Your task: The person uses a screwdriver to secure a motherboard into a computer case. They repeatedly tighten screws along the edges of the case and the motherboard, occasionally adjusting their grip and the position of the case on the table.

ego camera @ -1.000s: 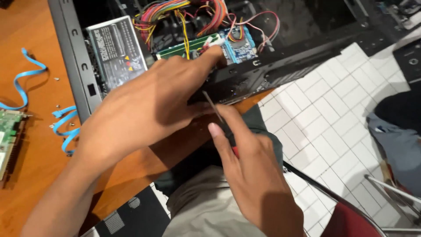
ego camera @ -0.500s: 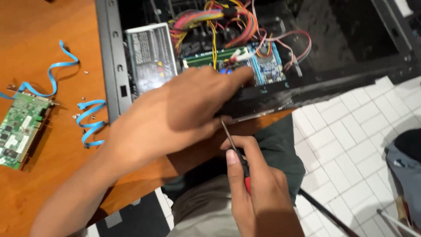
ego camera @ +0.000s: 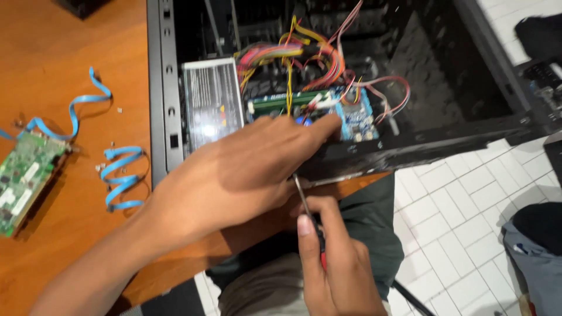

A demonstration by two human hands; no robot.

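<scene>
1. A big black metal computer case (ego camera: pixel 462 137) lies open on its side on a smooth orange-brown wooden table (ego camera: pixel 64 52). Its edge hangs just over the table's front.
2. Inside the case is a messy bunch of thin wires (ego camera: pixel 310 55) (red, yellow, orange and pink). Under them sits a small blue circuit board (ego camera: pixel 357 120), and to the left a shiny grey metal box (ego camera: pixel 212 102).
3. On the table, well to the left, lie a flat green circuit board (ego camera: pixel 23 178) and two curly blue ribbon cables (ego camera: pixel 120 175). A few tiny screws (ego camera: pixel 99 167) lie near them.
4. The left hand (ego camera: pixel 234 175) reaches across the front edge of the case, palm down. Its fingers are stretched out flat and touch the case beside the blue board. It grips nothing that I can see.
5. The right hand (ego camera: pixel 333 263) comes up from below, over the person's lap. It is closed around a screwdriver (ego camera: pixel 304 208) with a red and black handle.
6. The thin silver shaft points up and a little left. Its tip meets the bottom edge of the case, just under the left hand.
7. The floor is made of small white square tiles (ego camera: pixel 451 216).
</scene>
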